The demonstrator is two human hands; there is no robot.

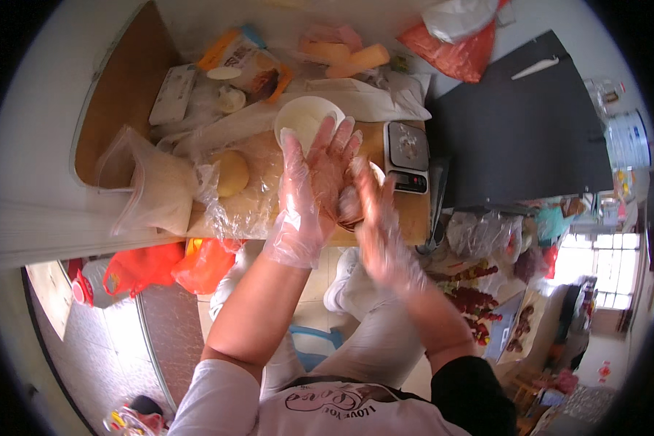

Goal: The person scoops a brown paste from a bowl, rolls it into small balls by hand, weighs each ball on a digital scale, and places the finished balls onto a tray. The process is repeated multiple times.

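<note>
My left hand [313,180], in a clear plastic glove, is raised with palm up and fingers spread; reddish-brown smears mark the palm. My right hand [379,218], gloved too and blurred, is held on edge beside it. A pale roundish lump [350,204] shows between the two hands; which hand bears it I cannot tell. Beyond my left fingertips stands a white bowl [300,117] with pale contents. Partly hidden behind my right hand is another round container [377,173]. A ball of yellowish dough [231,173] lies on plastic film at the left.
A digital kitchen scale [407,147] stands at the wooden table's right edge. At the left are an open bag of pale powder [166,191] and a white box [173,94]. An orange-and-white food package [245,62] lies at the back. A black panel [523,125] adjoins the right side.
</note>
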